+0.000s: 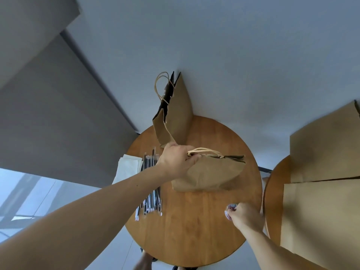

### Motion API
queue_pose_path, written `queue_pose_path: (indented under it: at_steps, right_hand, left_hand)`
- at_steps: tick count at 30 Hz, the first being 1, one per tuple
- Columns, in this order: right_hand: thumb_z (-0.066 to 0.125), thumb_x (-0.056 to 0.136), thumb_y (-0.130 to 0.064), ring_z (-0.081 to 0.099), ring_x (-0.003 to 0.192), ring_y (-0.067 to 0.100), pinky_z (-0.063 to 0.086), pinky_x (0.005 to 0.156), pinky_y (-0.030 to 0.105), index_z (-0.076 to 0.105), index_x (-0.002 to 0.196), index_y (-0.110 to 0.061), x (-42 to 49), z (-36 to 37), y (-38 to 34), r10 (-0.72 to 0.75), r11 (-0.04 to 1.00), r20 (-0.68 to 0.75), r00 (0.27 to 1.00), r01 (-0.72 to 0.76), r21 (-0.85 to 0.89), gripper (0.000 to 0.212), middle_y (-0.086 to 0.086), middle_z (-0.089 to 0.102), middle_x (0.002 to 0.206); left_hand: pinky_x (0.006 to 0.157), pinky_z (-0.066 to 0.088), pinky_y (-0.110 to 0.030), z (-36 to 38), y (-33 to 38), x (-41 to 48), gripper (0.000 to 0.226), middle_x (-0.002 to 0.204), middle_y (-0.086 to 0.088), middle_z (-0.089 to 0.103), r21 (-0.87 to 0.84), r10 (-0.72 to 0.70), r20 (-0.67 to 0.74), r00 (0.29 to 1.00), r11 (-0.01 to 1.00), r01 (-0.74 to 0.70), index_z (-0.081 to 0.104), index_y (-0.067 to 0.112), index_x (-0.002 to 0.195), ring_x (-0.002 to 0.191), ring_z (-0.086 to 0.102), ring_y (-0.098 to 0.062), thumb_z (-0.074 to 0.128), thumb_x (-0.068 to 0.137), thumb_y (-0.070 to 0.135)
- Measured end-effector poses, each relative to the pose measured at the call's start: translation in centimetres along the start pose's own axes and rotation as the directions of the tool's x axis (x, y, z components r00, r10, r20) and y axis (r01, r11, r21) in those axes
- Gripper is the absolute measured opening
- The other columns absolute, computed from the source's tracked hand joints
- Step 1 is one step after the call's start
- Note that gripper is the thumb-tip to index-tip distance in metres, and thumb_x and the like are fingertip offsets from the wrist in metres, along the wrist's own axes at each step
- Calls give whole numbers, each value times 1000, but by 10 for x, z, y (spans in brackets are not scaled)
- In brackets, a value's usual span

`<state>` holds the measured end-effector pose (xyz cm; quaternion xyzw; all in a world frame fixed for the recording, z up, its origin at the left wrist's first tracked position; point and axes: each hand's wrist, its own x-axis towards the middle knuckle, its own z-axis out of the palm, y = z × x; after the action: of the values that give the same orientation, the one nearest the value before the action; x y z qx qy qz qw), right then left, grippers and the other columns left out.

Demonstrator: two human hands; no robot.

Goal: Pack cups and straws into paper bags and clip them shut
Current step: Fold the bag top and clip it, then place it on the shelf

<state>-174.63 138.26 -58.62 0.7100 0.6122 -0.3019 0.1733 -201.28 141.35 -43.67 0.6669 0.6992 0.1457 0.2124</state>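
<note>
Item 1. Right hand [245, 215], nearest, by the right edge of the round wooden desk [194, 240]. Grip narrow, fingers curled round a small clear-and-reddish object [230, 209]. Most of it is hidden; likely a clip, though I cannot tell.

Item 2. Straws [150, 199], a loose bundle of wrapped dark ones on the left of the desk, their length running near to far. The left forearm crosses above them.

Item 3. Near bag [210, 176], brown paper, at the middle of the desk. Its top is pressed flat, with the closed mouth running left to right and the twine handles standing up at the left end. Contents not visible; no cups in view.

Item 4. Left hand [175, 160], its grip closed on the left end of that bag's top, just beside the handles.

Item 5. Key relation: the bag's mouth lies far and left of the right hand, with its long axis across the desk. The right end is free, and the right hand is the nearer one to it. Clipping looks like the step in hand.

Item 6. White sheets [128, 164], at the far left edge.

Item 7. Far bag [177, 117], upright, mouth open.

Item 8. Second desk [272, 191], right, carrying flat brown bags [321, 211].
</note>
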Motion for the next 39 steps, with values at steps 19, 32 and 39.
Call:
queue_pose_path:
  at_steps: [19, 32, 39]
  right_hand:
    - [62, 95, -21, 67, 93, 13, 58, 77, 29, 70, 100, -30, -46, -40, 3, -205, 833, -298, 932, 326, 446, 13, -8, 67, 99]
    - [75, 84, -13, 64, 73, 6, 51, 62, 15, 72, 82, -12, -83, -137, -113, -512, 592, -539, 669, 730, 342, 4, -16, 69, 86]
    - [72, 88, -9, 71, 75, 15, 58, 72, 31, 76, 103, -5, -70, -150, -126, -547, 573, -608, 575, 787, 229, 16, 4, 76, 90]
  left_hand:
    - [77, 32, -30, -10, 18, 2, 35, 75, 8, 57, 41, -105, 77, 992, 994, 102, 47, 34, 65, 77, 52, -16, 51, 99, 42]
    - [90, 34, -31, -5, 12, 3, 19, 85, 11, 64, 1, -56, 64, 996, 998, 56, 68, 25, 93, 82, 59, -13, 54, 99, 36]
    - [101, 28, -31, 1, 6, -3, 10, 86, 9, 67, -32, 6, 5, 1000, 999, -6, 64, 20, 99, 86, 62, -14, 59, 91, 25]
